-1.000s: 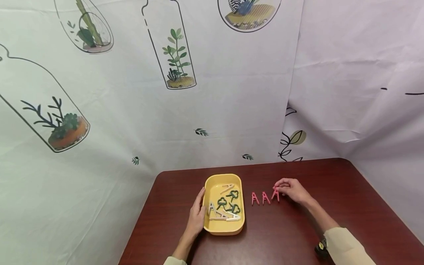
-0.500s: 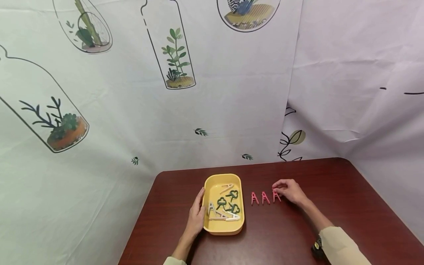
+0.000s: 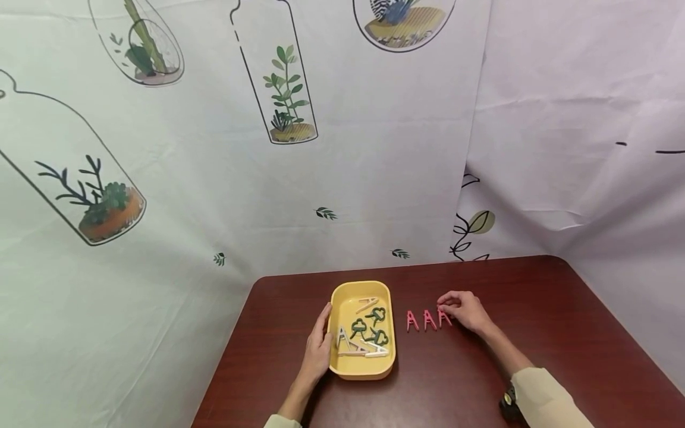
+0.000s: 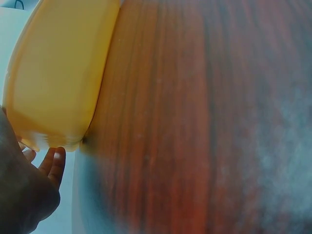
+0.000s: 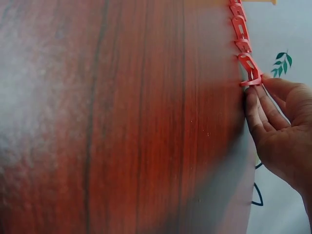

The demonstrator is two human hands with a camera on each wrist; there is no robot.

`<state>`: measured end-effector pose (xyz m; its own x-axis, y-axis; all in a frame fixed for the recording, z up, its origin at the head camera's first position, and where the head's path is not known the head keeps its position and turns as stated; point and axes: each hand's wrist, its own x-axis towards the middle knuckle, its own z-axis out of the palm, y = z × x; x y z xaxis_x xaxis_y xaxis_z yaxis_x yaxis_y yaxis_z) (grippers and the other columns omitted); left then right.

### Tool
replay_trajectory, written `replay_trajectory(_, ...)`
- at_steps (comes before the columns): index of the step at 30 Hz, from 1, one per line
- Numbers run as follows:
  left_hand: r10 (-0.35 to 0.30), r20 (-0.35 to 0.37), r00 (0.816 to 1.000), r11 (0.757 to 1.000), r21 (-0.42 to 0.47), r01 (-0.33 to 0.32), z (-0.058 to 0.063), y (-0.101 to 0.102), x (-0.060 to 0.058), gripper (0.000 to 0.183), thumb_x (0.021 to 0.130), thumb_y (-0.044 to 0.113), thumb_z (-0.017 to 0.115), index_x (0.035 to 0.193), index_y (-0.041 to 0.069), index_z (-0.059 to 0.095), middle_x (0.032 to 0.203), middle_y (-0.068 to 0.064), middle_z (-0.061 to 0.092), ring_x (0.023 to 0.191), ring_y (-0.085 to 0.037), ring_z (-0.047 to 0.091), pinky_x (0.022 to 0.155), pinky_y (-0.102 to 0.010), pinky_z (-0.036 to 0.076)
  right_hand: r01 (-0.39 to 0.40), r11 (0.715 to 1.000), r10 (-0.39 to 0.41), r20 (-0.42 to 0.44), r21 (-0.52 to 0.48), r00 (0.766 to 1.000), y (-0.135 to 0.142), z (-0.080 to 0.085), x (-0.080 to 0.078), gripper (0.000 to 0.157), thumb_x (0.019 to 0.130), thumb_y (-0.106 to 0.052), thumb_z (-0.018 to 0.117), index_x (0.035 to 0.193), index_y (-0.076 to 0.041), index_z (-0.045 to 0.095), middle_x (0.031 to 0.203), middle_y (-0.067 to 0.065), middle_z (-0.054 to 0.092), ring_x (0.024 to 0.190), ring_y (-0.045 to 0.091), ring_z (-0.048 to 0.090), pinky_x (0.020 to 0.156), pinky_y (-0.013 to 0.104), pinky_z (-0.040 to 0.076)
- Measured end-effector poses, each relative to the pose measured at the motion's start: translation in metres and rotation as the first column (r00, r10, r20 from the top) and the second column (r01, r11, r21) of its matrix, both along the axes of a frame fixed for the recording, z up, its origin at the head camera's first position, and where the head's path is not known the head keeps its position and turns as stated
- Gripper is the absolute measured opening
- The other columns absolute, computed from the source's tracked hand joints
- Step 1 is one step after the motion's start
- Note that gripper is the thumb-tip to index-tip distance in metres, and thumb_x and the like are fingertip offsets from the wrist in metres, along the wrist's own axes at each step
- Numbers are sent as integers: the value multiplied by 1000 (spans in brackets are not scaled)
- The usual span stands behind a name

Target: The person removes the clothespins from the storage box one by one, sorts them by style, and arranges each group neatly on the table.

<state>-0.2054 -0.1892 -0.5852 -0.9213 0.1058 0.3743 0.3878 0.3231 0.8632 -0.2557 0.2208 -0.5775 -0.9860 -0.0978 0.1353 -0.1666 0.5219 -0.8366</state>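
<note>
On the left, my left hand (image 3: 317,349) lies against the side of a yellow plastic tray (image 3: 360,370), its fingers fairly straight along the wall. In the left wrist view its fingertips (image 4: 59,154) touch the tray wall (image 4: 58,73). My right hand (image 3: 470,311) pinches a pink clothespin (image 3: 443,318) at its top end between thumb and fingers. Just left of it stand two other pink clothespins (image 3: 429,320) in a row. The right wrist view shows the pinched clothespin (image 5: 249,68) at the near end of that row.
Inside the tray are several green clips (image 3: 358,327), plus beige clothespins (image 3: 367,304) and white clothespins (image 3: 377,349). A dark reddish-brown table (image 3: 428,392) bears everything. Behind it hangs a pale cloth (image 3: 374,196) printed with bottled plants.
My right hand has shifted slightly left, bringing the third pink clothespin closer to the other two. The left hand and the tray stay in place.
</note>
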Motion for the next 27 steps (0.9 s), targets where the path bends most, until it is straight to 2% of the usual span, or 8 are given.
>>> replay_trajectory(10, 23, 9, 1000, 1000, -4, -23, 1, 6, -1, 68, 99, -16, 46, 163, 6, 41, 168, -14, 38, 155, -33, 33, 113, -12, 25, 9, 999, -9, -7, 49, 1000, 6, 5, -4, 6, 94, -6, 79, 99, -4, 80, 94, 8, 77, 73, 12, 67, 62, 25, 50)
replay_trajectory(13, 33, 5, 999, 999, -1, -33, 1, 8, 0, 68, 99, -16, 46, 162, 5, 42, 168, -15, 39, 155, -33, 33, 113, -12, 25, -8, 998, 9, -30, 64, 1000, 8, 4, -6, 7, 94, -7, 79, 100, -4, 80, 93, 8, 77, 73, 11, 67, 62, 26, 49)
replay_trajectory(27, 31, 27, 999, 999, -10, -31, 1, 7, 0, 69, 99, -17, 45, 163, 6, 40, 169, -16, 37, 155, -31, 33, 114, -14, 26, -8, 997, 10, -27, 79, 1000, 10, 1, -7, 6, 93, -6, 80, 99, -6, 81, 94, 7, 77, 76, 13, 67, 64, 25, 50)
